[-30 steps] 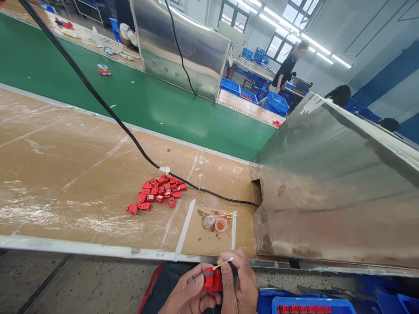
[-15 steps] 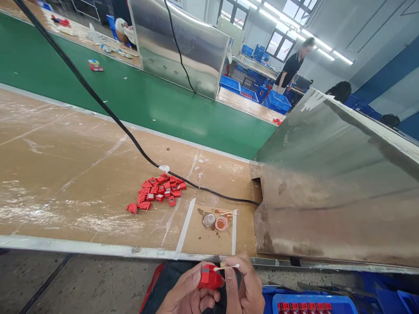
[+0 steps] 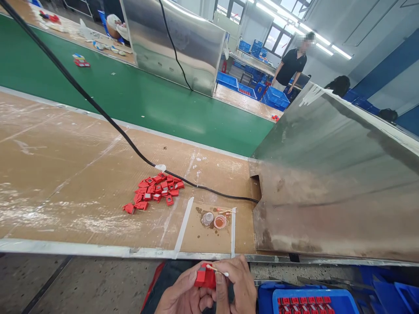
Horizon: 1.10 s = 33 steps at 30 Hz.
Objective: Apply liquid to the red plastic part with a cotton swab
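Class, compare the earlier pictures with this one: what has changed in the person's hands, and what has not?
The right hand has tilted the cotton swab down. Its free tip pointed up and right; now it lies lower, with the other end at the red part in the left hand. Both grips held. The red pieces, small dishes and black cable stayed put.

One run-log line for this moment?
left hand: holds red part | right hand: cotton swab on it | bench: pile of red parts
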Available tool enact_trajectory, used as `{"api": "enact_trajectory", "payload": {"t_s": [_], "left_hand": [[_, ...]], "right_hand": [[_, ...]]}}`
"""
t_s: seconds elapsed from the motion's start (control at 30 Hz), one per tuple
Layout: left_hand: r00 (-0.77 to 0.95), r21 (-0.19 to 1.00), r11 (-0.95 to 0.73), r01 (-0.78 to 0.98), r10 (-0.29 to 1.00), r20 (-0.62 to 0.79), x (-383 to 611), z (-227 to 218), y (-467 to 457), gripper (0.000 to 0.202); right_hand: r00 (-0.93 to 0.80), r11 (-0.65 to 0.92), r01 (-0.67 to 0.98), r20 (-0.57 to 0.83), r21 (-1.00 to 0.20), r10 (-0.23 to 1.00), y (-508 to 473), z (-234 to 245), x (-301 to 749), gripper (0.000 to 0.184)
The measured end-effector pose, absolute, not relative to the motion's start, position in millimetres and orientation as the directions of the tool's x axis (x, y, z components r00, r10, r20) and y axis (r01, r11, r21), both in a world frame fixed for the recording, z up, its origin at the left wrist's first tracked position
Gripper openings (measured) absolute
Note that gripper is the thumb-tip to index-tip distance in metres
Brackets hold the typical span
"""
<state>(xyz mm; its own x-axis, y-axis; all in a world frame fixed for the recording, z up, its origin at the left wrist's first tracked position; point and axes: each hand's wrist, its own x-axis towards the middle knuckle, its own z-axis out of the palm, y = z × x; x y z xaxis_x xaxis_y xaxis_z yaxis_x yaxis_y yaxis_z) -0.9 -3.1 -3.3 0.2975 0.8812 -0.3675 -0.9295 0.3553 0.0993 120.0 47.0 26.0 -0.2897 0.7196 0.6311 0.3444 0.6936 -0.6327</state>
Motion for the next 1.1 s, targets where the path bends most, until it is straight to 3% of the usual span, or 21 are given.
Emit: {"api": "enact_trajectory", "payload": {"t_s": [0.53,0.67,0.93,1.1], "left_hand": [[0.265,0.043,0.304,-0.952,0.883,-0.387,3.7,-40.6,-10.4,0.031],[0.239,0.055,0.280,-0.958,0.892,-0.385,4.4,-45.3,-11.6,0.021],[0.201,0.107,0.259,-0.960,0.902,-0.382,4.7,-33.0,-7.3,0.019],[0.176,0.127,0.234,-0.964,0.917,-0.359,4.8,-29.9,-7.0,0.021]], "right_hand": [[-0.251,0.715,0.362,0.676,-0.598,0.693,45.0,27.5,115.8,0.018],[-0.323,0.751,0.377,0.683,-0.542,0.655,46.8,35.4,116.7,0.018],[-0.288,0.763,0.461,0.737,-0.453,0.611,46.7,31.1,113.7,0.026],[-0.326,0.818,0.467,0.795,-0.335,0.511,49.1,36.8,113.4,0.028]]}}
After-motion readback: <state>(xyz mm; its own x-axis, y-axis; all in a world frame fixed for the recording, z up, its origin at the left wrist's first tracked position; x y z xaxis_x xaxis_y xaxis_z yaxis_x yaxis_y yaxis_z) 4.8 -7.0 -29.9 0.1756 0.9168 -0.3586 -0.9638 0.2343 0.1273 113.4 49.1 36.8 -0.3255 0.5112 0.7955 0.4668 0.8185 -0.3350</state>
